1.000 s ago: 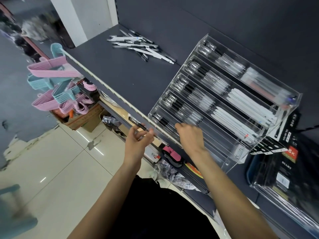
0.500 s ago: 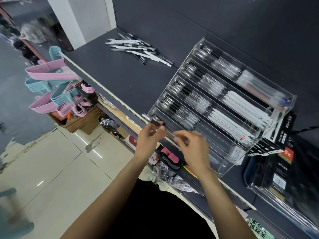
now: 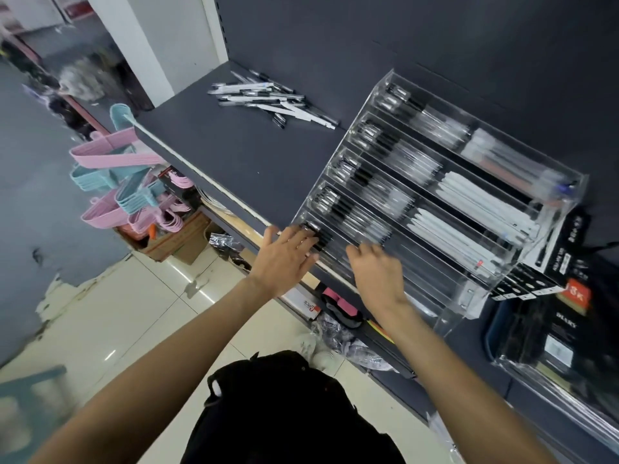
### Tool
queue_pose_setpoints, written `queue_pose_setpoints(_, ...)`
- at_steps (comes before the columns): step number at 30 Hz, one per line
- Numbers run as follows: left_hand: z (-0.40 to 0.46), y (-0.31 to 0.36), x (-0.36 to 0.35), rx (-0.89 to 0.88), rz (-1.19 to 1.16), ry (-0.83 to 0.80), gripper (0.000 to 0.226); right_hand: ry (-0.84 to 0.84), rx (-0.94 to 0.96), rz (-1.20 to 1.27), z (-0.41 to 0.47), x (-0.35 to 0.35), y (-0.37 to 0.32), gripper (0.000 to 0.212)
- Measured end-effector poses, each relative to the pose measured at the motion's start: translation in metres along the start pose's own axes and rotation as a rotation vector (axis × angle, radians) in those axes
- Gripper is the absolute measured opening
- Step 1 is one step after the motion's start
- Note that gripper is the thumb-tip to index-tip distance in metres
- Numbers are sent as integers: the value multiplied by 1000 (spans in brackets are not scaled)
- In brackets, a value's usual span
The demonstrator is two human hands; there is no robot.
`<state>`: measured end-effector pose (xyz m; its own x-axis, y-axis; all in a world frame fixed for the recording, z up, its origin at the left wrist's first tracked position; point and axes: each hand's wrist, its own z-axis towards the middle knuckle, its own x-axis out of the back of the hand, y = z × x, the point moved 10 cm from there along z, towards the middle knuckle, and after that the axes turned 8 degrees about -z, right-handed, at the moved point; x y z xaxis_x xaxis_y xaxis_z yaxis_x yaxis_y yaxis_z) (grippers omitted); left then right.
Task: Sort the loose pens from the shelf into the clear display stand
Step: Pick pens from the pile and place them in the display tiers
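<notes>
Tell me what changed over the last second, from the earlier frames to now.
The pen the left hand pinched has gone into the front row of the clear display stand; that hand now lies flat, fingers straight, on the row's left end. The right hand came back to the same row. The loose pens stayed piled on the shelf.
</notes>
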<state>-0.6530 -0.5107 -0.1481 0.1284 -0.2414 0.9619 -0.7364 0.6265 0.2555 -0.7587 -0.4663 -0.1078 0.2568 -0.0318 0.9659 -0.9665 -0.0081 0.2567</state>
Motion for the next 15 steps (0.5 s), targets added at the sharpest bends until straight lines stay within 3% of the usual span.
queue_pose_setpoints(4, 3, -1, 1, -64, 8, 31, 61, -22, 92, -124, 7, -4, -12, 21)
queue_pose_setpoints(8, 0, -6, 35, -184, -238, 196, 44, 21, 102, -5, 10, 12, -20, 28)
queue_pose_setpoints(12, -8, -81, 112, 27, -687, 524, 23, 174, 140, 320, 30, 61, -39, 25)
queue_pose_setpoints(15, 1, -156, 157, 134, -888, 710, 6, 260, 154, 430, 73, 96, -59, 25)
